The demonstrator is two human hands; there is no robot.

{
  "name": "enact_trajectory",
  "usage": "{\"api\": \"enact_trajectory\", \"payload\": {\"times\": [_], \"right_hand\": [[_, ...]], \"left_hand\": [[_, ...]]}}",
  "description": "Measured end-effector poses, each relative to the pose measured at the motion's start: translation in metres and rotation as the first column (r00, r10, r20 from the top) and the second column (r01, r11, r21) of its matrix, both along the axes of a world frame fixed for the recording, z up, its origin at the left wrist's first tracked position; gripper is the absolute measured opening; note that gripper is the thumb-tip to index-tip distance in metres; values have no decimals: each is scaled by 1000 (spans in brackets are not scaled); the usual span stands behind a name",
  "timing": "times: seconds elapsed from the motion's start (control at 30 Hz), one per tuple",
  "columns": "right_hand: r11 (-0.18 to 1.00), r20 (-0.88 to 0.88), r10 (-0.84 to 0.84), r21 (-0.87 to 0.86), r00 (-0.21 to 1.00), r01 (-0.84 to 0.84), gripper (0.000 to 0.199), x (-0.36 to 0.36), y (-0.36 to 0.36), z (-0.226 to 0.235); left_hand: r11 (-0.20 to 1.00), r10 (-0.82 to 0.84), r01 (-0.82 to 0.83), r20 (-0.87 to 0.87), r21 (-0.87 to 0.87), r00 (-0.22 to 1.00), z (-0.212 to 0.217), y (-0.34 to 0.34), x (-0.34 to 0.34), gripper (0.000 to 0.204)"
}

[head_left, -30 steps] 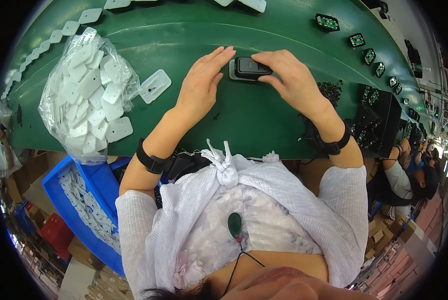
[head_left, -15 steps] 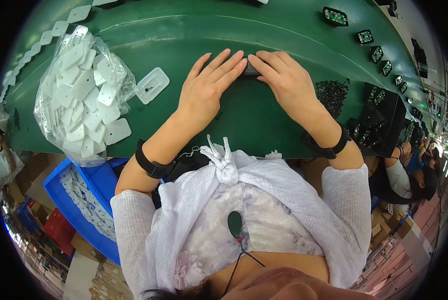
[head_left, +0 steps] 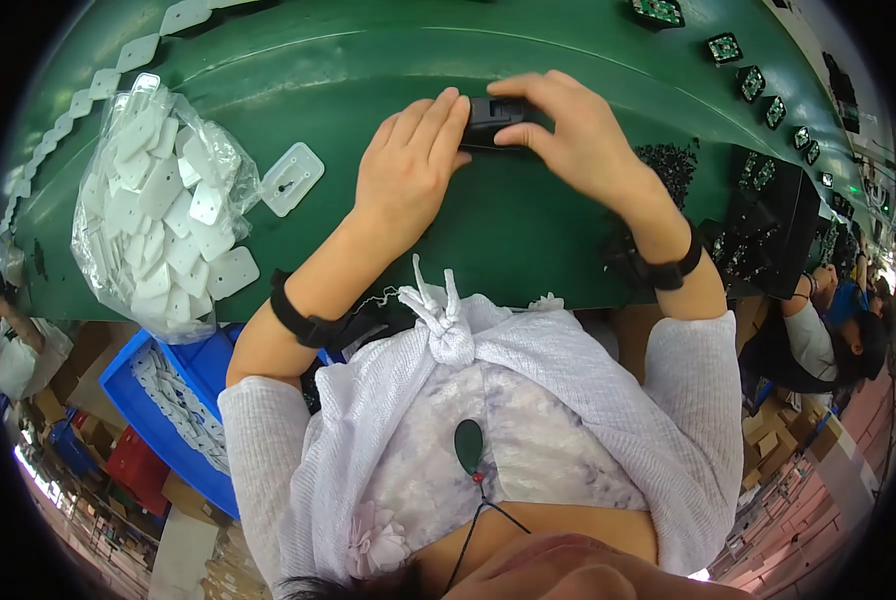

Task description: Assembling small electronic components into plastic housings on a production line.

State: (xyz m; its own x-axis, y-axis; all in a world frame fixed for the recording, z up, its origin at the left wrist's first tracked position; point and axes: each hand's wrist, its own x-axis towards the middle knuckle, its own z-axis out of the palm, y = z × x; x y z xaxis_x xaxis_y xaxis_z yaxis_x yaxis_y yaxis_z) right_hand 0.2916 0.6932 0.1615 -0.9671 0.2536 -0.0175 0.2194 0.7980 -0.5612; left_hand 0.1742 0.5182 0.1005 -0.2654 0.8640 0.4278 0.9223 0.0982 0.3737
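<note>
On the green worktop in front of me lies a small black plastic case [head_left: 488,121] with a recess in its upper face. My left hand [head_left: 411,165] lies along its left end, fingers pressed together and the thumb partly showing beneath them. At the right end, my right hand [head_left: 580,125] pinches the case between a curved index finger and the thumb. Left of my hands lies a white plastic plate [head_left: 293,180] with a slot in its middle. Beyond it, a clear plastic bag [head_left: 86,230] is full of similar white plates.
Small black parts [head_left: 668,165] lie heaped right of my hands, beside a black box [head_left: 793,235] and circuit boards. Black housings with green boards [head_left: 725,47] line the far right. White plates [head_left: 138,52] form a row at far left. A blue bin [head_left: 208,375] stands below the table edge.
My right hand has shifted up and opened its grip wider, so more of the black case shows. My left hand has turned slightly and stays at the case's left end.
</note>
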Motion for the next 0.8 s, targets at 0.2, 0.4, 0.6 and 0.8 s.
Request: {"api": "enact_trajectory", "payload": {"times": [0.2,0.4,0.6,0.8], "right_hand": [[680,-21,-202,-722,979,125,42,4,3,-3],[614,-96,-249,-786,964,80,45,-3,-17,-6],[662,-156,-287,-745,945,78,39,-8,-14,-2],[946,-261,-224,-289,939,145,39,-35,46,5]], "left_hand": [[982,176,-123,938,-145,297,20,5,1,36],[994,42,-99,999,-39,27,16,0,5,35],[994,8,-108,994,4,109,15,0,12,34],[971,192,-226,306,78,932,22,-44,-13,47]]}}
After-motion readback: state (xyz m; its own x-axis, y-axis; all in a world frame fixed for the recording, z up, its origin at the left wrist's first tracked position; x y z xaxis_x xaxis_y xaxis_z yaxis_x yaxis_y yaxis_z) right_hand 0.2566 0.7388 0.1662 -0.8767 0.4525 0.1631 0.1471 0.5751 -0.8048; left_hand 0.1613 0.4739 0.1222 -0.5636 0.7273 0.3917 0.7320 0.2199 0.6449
